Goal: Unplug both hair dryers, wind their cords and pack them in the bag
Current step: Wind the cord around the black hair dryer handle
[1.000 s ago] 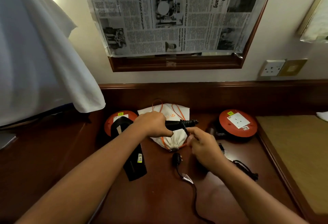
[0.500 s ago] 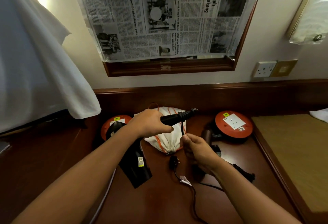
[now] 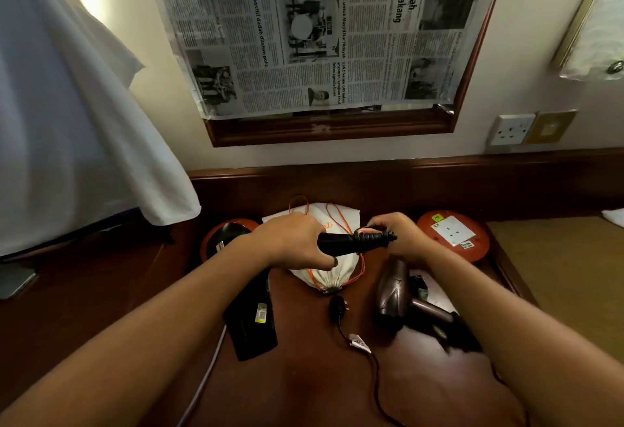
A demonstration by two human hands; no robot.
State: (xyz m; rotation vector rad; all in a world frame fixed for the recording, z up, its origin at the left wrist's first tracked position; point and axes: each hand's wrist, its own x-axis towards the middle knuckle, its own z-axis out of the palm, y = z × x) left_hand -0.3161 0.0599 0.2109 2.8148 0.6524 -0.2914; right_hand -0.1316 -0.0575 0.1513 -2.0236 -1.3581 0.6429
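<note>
My left hand (image 3: pixel 292 240) grips the handle of a black hair dryer (image 3: pixel 251 322), whose body hangs down to the wooden desk (image 3: pixel 320 389). At the ribbed end of that handle (image 3: pixel 369 236), my right hand (image 3: pixel 400 235) pinches the cord. The dryer's black cord (image 3: pixel 374 369) trails over the desk with its plug (image 3: pixel 337 306) lying free. A brown hair dryer (image 3: pixel 393 293) lies on its side on the desk, under my right forearm. Behind my hands sits a white drawstring bag (image 3: pixel 329 271) with orange strings, its mouth gathered shut.
Two orange cord reels stand at the back, one at the left (image 3: pixel 233 225) and one at the right (image 3: pixel 454 235) with a socket on top. A wall socket (image 3: pixel 511 129) is at upper right. A white cloth (image 3: pixel 77 129) hangs at the left. Newspaper covers a framed mirror (image 3: pixel 324 38).
My right hand has risen from beside the plug up to the ribbed end of the handle. The brown hair dryer, hidden before, now shows under my right forearm. The view has shifted right.
</note>
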